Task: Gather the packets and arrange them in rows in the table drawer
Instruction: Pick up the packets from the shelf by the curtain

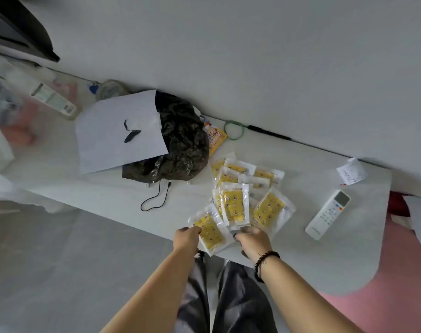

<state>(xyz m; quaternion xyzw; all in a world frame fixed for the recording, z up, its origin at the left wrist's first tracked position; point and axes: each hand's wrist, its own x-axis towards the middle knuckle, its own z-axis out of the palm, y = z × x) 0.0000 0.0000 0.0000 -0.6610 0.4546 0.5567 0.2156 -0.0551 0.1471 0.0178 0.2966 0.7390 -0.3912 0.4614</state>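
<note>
The left hand (186,239) pinches the nearest packet (210,233) at its edge. The right hand (252,239) curls its fingers over the packet pile (243,188); a remote (328,213) lies well right of them.

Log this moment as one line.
left hand grips nearest packet | right hand on next packet | pile on table | drawer unseen

Soft flat daylight, blurred left edge

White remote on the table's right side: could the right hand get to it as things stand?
Probably yes. The white remote lies uncovered right of the right hand, with bare table between them.
</note>
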